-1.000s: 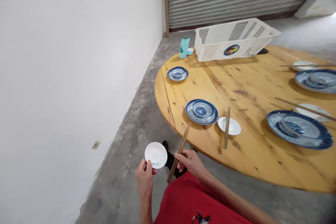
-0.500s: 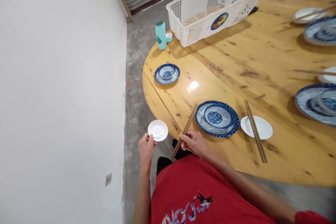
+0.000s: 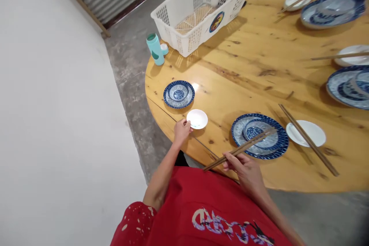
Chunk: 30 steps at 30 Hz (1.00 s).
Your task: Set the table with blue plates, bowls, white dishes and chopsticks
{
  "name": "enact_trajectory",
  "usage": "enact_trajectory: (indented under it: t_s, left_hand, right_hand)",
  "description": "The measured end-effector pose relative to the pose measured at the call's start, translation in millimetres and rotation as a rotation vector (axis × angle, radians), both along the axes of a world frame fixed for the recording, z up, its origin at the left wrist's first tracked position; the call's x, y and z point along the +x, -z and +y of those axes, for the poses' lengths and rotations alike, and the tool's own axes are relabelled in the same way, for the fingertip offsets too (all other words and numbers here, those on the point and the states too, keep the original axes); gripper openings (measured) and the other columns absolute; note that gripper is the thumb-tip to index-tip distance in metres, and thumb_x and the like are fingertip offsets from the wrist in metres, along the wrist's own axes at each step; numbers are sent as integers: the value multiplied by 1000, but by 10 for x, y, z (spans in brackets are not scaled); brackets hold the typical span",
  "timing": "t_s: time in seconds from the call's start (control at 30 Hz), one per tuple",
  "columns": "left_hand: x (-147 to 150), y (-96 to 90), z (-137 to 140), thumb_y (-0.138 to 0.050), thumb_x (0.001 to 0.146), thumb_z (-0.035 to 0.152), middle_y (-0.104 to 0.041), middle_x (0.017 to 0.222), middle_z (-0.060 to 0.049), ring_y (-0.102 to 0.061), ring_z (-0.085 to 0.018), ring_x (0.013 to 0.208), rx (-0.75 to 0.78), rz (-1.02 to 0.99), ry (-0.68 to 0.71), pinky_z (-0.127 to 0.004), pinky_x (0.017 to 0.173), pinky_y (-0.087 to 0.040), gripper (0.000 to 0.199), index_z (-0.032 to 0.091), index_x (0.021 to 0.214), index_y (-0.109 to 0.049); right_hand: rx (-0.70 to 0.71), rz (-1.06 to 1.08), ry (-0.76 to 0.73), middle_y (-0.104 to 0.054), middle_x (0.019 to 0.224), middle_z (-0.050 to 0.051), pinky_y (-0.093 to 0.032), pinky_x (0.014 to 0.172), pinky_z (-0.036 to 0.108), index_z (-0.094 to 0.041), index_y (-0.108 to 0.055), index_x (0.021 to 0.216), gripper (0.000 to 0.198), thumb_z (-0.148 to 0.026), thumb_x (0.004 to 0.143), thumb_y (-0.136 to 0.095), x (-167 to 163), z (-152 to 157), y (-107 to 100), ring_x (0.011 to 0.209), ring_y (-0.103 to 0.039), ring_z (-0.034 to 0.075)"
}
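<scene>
My left hand (image 3: 182, 130) pinches the rim of a small white saucer (image 3: 197, 118), which is over the table's near left edge, just below a blue-patterned plate (image 3: 165, 98) with a bowl (image 3: 178, 93) on it. Whether the saucer touches the wood I cannot tell. In my right hand (image 3: 242, 167) is a pair of wooden chopsticks (image 3: 225, 157), slanting up across a second blue-patterned plate (image 3: 279, 150) and its bowl (image 3: 250, 126). Right of that plate lies another white saucer (image 3: 315, 132) with chopsticks (image 3: 307, 138) resting across it.
A white plastic basket (image 3: 187, 42) stands at the back of the wooden table (image 3: 225, 96). Beside it are a turquoise bottle (image 3: 156, 52) and its cap (image 3: 164, 49). More plates (image 3: 334, 88), saucers (image 3: 343, 57) and chopsticks (image 3: 323, 59) sit at the right. A white wall (image 3: 57, 123) rises at left.
My left hand has carried the white saucer from beside the table to over its edge, near the left plate. The chopsticks in my right hand have swung from steep to flatter, across the near plate.
</scene>
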<state>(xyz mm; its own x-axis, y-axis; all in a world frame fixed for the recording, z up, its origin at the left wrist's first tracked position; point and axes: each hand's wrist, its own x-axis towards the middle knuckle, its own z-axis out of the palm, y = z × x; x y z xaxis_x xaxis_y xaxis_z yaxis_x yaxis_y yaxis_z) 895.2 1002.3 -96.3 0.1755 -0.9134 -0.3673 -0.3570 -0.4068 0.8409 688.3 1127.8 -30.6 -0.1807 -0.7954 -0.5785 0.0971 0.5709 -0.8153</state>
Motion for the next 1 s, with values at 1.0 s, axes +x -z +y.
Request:
enact_trajectory:
  t_s: [1.0]
  left_hand:
    - [195,171,-785,-66,75,59,-60,56,-1,-58,-14,52,45,306,182,-24,49,-47,42,19,67,-58]
  right_hand:
    - [-84,87,211,-65,53,7,-53,50,34,-22,-60,63,60,-81,62,-68,826,-880,-99,46,-63,22]
